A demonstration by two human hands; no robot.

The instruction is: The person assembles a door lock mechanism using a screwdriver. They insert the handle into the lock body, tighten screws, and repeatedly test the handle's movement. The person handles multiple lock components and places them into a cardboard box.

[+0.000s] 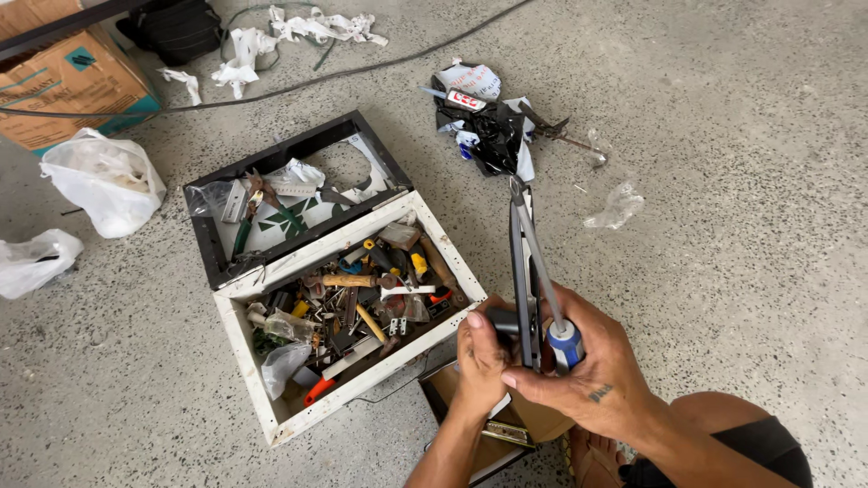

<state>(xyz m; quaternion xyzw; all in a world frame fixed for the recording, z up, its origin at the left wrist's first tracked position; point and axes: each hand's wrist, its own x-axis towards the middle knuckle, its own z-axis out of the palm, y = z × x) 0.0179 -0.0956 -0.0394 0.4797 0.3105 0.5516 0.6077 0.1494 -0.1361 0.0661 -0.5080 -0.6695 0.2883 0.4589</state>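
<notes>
Nearest, the left hand (481, 354) wraps its fingers around the lower end of a thin grey panel (523, 276) held upright on edge. The right hand (592, 370) grips a blue-handled screwdriver (548, 291) lying against it. Left sits an open white toolbox (348, 312); beyond, crumpled black plastic (488, 136).

Place: I'm on the floor of a workshop or garage corner
Floor: bare speckled concrete (723, 181); cable (380, 63) trailing across it
Signs: my open toolbox (271, 411) crammed with hand tools; cardboard box (68, 81); plastic bags (104, 181); torn scraps (307, 25)
</notes>
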